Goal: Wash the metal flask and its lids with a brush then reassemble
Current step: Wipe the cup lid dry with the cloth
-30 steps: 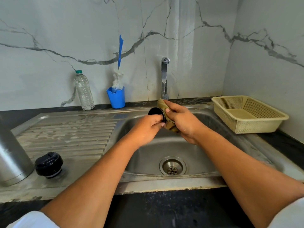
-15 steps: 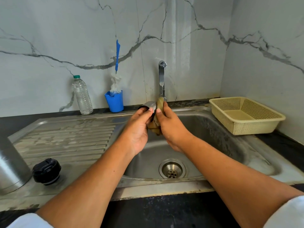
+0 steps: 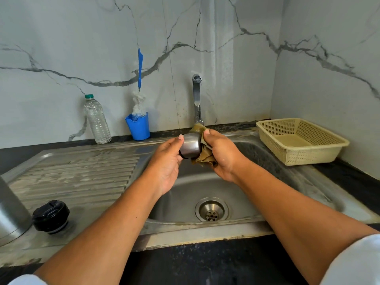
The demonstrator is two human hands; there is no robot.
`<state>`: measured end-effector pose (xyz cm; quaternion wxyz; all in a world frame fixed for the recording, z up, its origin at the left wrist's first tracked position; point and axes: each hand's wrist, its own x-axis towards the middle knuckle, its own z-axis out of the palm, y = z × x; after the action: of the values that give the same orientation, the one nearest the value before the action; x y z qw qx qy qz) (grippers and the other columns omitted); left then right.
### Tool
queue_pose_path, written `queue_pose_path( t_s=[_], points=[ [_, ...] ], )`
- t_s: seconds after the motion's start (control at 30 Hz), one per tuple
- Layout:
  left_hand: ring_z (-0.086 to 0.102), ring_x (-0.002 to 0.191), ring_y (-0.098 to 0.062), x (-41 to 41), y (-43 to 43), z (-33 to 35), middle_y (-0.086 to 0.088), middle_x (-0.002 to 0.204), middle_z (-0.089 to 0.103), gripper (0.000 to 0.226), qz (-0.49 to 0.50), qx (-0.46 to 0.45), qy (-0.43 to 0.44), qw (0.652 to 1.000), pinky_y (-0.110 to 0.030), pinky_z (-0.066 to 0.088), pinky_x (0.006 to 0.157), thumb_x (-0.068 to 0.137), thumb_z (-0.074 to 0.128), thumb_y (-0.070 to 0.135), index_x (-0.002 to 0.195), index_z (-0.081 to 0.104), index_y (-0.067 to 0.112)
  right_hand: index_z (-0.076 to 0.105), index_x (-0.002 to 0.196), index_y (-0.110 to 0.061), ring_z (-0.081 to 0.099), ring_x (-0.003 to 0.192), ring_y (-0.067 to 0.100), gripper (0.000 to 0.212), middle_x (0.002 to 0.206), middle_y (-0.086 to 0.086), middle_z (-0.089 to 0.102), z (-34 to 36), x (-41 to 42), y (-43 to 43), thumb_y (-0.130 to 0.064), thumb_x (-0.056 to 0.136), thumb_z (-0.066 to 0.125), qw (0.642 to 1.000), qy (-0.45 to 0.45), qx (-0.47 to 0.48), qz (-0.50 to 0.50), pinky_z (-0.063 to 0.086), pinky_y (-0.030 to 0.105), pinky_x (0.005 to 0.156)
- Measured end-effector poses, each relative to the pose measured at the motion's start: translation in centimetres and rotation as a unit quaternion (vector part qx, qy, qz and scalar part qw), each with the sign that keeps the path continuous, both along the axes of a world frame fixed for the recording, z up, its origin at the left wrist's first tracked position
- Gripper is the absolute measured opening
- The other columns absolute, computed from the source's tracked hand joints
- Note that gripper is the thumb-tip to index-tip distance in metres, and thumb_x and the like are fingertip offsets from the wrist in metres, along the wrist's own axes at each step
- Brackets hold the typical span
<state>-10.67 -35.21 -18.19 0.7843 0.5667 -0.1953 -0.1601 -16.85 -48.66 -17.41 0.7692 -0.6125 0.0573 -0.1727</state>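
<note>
Lid (image 3: 190, 148) turned in the last second: steel wall now faces us, held over the sink (image 3: 185, 192). Our left grip (image 3: 166, 161) clamps it, right grip (image 3: 223, 155) clamps the cloth (image 3: 204, 157) against it; outside scrub likely underway.

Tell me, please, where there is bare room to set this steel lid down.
The ribbed drainboard is bare from the black lid back to the bottle; the cream basket holds nothing. Crowded: the near-left corner, with flask and black lid.

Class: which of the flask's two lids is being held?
The steel cup lid, gripped by the left hand against the right hand's cloth; the black stopper lid sits on the drainboard.
</note>
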Motion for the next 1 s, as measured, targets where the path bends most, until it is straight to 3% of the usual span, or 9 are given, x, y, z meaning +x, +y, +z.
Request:
queue_pose_path(
  t_s=[0.1, 0.27, 0.3, 0.37, 0.47, 0.6, 0.67, 0.77, 1.0],
  points=[
    [0.073, 0.1, -0.017, -0.2, 0.2, -0.3, -0.009, 0.105, 0.078, 0.018, -0.003, 0.002, 0.013, 1.0, -0.028, 0.055, 0.094, 0.106, 0.055, 0.019, 0.113, 0.068, 0.011, 0.064, 0.132, -0.02, 0.068, 0.107, 0.033, 0.03, 0.121, 0.016, 0.071, 0.0, 0.1, 0.0, -0.026, 0.11, 0.045, 0.997, -0.01, -0.073, -0.016, 0.055, 0.039, 0.077],
    [0.074, 0.102, -0.022, 0.6, 0.3, 0.0, -0.018, 0.119, 0.074, 0.027, 0.031, -0.042, 0.072, 0.996, -0.032, 0.058, 0.092, 0.107, 0.053, 0.019, 0.126, 0.064, 0.004, 0.045, 0.153, -0.033, 0.059, 0.075, 0.012, 0.047, 0.09, 0.003, 0.07, -0.2, 0.2, 0.8, -0.026, 0.107, 0.051, 0.974, -0.036, -0.225, -0.004, 0.055, 0.036, 0.067],
    [0.074, 0.1, -0.022, 0.8, 0.3, 0.0, -0.018, 0.118, 0.074, 0.028, 0.042, -0.051, 0.081, 0.994, -0.031, 0.059, 0.089, 0.107, 0.053, 0.019, 0.127, 0.063, 0.003, 0.038, 0.157, -0.033, 0.061, 0.079, 0.006, 0.052, 0.101, -0.004, 0.069, -0.3, 0.2, 1.2, -0.024, 0.107, 0.05, 0.964, -0.04, -0.264, 0.0, 0.054, 0.032, 0.072],
    [0.075, 0.089, -0.016, 1.0, 0.5, 0.0, -0.013, 0.106, 0.077, 0.024, 0.058, -0.057, 0.087, 0.993, -0.026, 0.059, 0.078, 0.108, 0.052, 0.019, 0.121, 0.067, 0.006, 0.025, 0.161, -0.031, 0.05, 0.132, 0.004, 0.059, 0.155, -0.005, 0.045, -0.7, 0.5, 2.0, -0.023, 0.108, 0.048, 0.924, -0.038, -0.38, -0.001, 0.042, 0.027, 0.108],
    [0.072, 0.077, -0.009, 1.0, 0.8, 0.1, -0.001, 0.086, 0.078, 0.021, 0.066, -0.04, 0.071, 0.994, -0.021, 0.056, 0.069, 0.108, 0.051, 0.017, 0.105, 0.071, 0.014, 0.018, 0.161, -0.035, 0.01, 0.156, 0.014, 0.059, 0.171, -0.008, -0.001, -1.1, 0.8, 3.0, -0.026, 0.109, 0.044, 0.888, -0.023, -0.46, 0.006, 0.023, 0.038, 0.126],
    [0.07, 0.108, -0.018, 0.6, 0.5, 0.2, 0.0, 0.099, 0.079, 0.026, 0.039, 0.033, 0.008, 0.999, -0.03, 0.05, 0.102, 0.11, 0.045, 0.015, 0.109, 0.07, 0.021, 0.038, 0.157, -0.025, 0.025, 0.153, 0.014, 0.047, 0.167, -0.002, 0.027, 0.1, 0.5, 2.5, -0.021, 0.11, 0.041, 0.894, -0.025, -0.446, -0.041, 0.024, 0.024, 0.12],
    [0.065, 0.121, -0.021, 0.1, 0.1, 0.2, -0.004, 0.112, 0.077, 0.024, 0.02, 0.058, -0.021, 0.998, -0.035, 0.043, 0.113, 0.11, 0.047, 0.018, 0.111, 0.07, 0.021, 0.053, 0.147, -0.023, 0.063, 0.117, 0.018, 0.04, 0.13, 0.002, 0.065, 1.0, 0.1, 1.8, -0.02, 0.109, 0.042, 0.918, -0.021, -0.389, -0.067, 0.05, 0.022, 0.091],
    [0.068, 0.11, -0.014, -0.3, 0.0, 0.3, -0.002, 0.105, 0.077, 0.021, -0.001, 0.063, -0.058, 0.996, -0.03, 0.045, 0.107, 0.108, 0.05, 0.019, 0.11, 0.071, 0.018, 0.065, 0.129, -0.024, 0.062, 0.063, 0.023, 0.033, 0.077, 0.013, 0.067, 1.6, -0.5, 1.0, -0.024, 0.109, 0.039, 0.957, 0.012, -0.279, -0.077, 0.052, 0.03, 0.055],
    [0.064, 0.114, -0.005, -0.4, 0.3, 0.0, 0.007, 0.108, 0.078, 0.02, -0.007, 0.076, -0.102, 0.992, -0.024, 0.04, 0.109, 0.107, 0.051, 0.024, 0.109, 0.071, 0.024, 0.07, 0.116, -0.003, 0.066, 0.069, 0.03, 0.037, 0.088, 0.019, 0.07, 1.3, -0.3, -0.3, -0.024, 0.106, 0.041, 0.999, 0.049, 0.015, -0.003, 0.052, 0.036, 0.053]
  ],
)
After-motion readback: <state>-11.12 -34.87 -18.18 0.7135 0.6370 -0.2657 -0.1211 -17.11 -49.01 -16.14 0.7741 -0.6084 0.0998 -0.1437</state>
